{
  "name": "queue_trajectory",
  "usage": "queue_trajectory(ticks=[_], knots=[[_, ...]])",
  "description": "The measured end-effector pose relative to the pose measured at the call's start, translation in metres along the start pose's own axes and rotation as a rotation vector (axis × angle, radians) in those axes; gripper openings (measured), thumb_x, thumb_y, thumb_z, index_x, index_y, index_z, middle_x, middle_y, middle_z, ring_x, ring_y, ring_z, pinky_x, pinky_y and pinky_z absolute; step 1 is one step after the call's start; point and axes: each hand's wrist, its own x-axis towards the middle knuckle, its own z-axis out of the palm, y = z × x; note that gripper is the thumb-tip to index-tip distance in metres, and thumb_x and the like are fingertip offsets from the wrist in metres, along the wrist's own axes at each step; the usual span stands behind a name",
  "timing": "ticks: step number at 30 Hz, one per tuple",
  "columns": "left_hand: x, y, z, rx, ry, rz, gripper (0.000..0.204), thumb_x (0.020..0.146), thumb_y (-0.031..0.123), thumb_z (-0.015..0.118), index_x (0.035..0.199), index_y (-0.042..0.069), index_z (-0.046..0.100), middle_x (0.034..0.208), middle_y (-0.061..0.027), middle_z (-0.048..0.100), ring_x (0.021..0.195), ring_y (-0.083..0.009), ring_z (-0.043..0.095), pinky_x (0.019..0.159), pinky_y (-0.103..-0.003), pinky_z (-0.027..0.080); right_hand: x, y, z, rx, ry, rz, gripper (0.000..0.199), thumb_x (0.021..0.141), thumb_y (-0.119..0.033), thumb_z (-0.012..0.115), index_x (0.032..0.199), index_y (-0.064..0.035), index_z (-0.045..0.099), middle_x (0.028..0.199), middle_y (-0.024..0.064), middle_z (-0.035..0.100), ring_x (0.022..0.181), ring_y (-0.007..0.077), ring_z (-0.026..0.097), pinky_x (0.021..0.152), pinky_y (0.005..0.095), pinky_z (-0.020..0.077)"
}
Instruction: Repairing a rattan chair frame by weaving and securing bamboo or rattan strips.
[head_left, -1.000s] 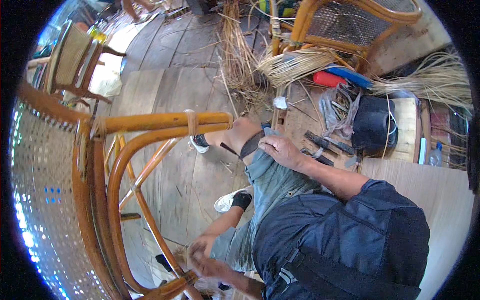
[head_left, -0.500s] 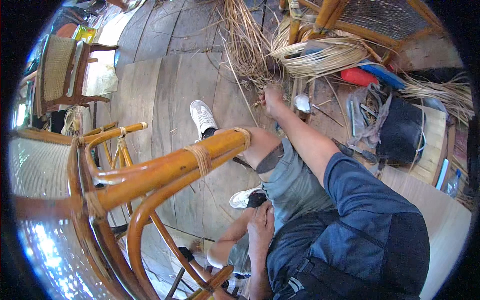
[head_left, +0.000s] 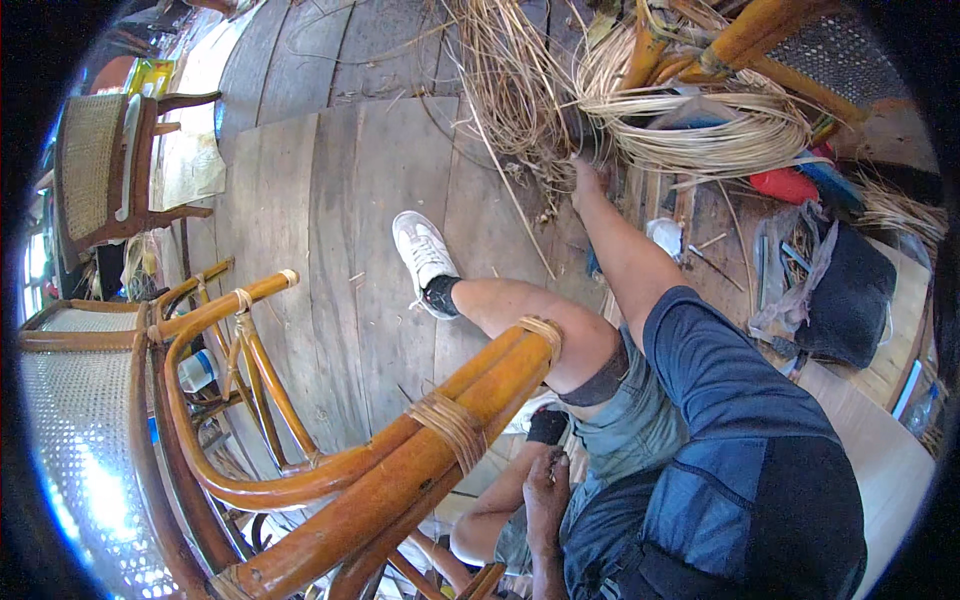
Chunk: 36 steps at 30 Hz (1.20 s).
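Note:
My right hand [head_left: 585, 178] is stretched far out to a heap of loose rattan strands [head_left: 515, 90] on the plank floor. Its fingers are buried among the strands, so I cannot see a grip. My left hand [head_left: 547, 488] lies on my grey shorts [head_left: 640, 420] by the thigh, fingers loose, holding nothing. A bent rattan chair frame [head_left: 450, 430] with wrapped bindings leans across my bare knee [head_left: 575, 350]. A coil of pale cane [head_left: 700, 135] lies just right of the right hand.
My white shoe [head_left: 420, 255] rests on the wooden floor [head_left: 340, 200]. A woven cane panel [head_left: 70, 440] fills the left edge, with a wooden chair [head_left: 100, 165] behind it. A black bag [head_left: 850, 300], tools and red and blue items [head_left: 785, 185] lie at right. A plastic bottle [head_left: 195, 370] sits under the frame.
My right hand left my knee and reached out into the rattan strands. My left hand came off the chair frame onto my shorts. The view swung toward the pile.

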Motion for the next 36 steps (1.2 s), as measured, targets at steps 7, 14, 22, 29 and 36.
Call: queue_trajectory(ticks=[7,14,22,29,36], knots=[[-0.004,-0.012,-0.021,-0.118,0.127,-0.068,0.016,0.086,0.011,0.048,0.095,-0.001,0.055,0.085,-0.0172,0.059,0.082,-0.0264,0.059,0.072,-0.033,0.046,-0.214,-0.065,0.045,-0.432,-0.719,-0.146,0.022,0.073,-0.015,0.065,0.092,-0.0045,0.063,0.083,0.0022,0.061,0.074,0.0126,0.054,0.071,0.0259,0.0419],[0.022,0.075,-0.027,-0.094,0.107,0.400,0.016,0.086,0.010,0.050,0.095,0.000,0.058,0.087,-0.0089,0.061,0.079,-0.0168,0.057,0.071,-0.027,0.045,-0.237,-0.097,-0.009,-0.108,-0.871,-0.256,0.035,0.078,-0.014,0.060,0.111,-0.0051,0.054,0.092,0.0016,0.060,0.079,0.0093,0.053,0.068,0.0250,0.0430],[0.075,0.113,-0.004,0.098,0.085,0.720,0.015,0.080,0.006,0.055,0.095,0.003,0.057,0.084,-0.0140,0.060,0.078,-0.0292,0.059,0.070,-0.036,0.047,-0.229,-0.115,-0.024,-0.320,-0.807,-0.231,0.027,0.082,-0.012,0.054,0.107,-0.0034,0.054,0.087,0.0031,0.061,0.062,0.0084,0.053,0.053,0.0229,0.0430],[0.086,0.108,0.002,0.122,0.246,0.691,0.013,0.079,0.007,0.055,0.091,0.004,0.060,0.079,-0.0125,0.061,0.072,-0.0283,0.060,0.066,-0.035,0.048,-0.235,-0.130,-0.027,-0.149,-0.812,-0.173,0.019,0.083,-0.013,0.055,0.101,-0.0054,0.057,0.083,0.0027,0.063,0.067,0.0079,0.059,0.051,0.0219,0.0436],[0.084,0.111,0.001,0.118,0.270,0.645,0.012,0.084,0.008,0.052,0.091,0.002,0.060,0.082,-0.0126,0.062,0.078,-0.0253,0.061,0.070,-0.032,0.047,-0.223,-0.125,-0.023,-0.163,-0.768,-0.359,0.021,0.083,-0.013,0.054,0.103,-0.0058,0.055,0.086,0.0042,0.063,0.067,0.0089,0.058,0.052,0.0232,0.0458]])
